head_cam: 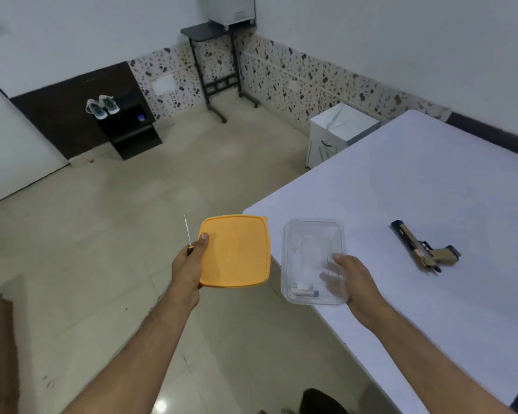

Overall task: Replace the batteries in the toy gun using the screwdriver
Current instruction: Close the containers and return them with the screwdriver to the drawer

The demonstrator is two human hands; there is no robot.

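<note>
A tan and black toy gun (425,249) lies on its side on the white table (416,180), to the right of my hands. My left hand (189,264) holds an orange lid (237,252) by its left edge, thumb on top, together with a thin screwdriver (187,233) whose shaft points up. My right hand (355,282) grips a clear plastic box (310,258) at its right side, over the table's near corner. Small pale objects, possibly batteries (305,292), lie at the box's near end.
Beige tiled floor (132,219) spreads left of the table. A white cabinet (341,130) stands at the table's far end. A black side table (216,70) and a dark shelf with shoes (102,106) stand by the far wall.
</note>
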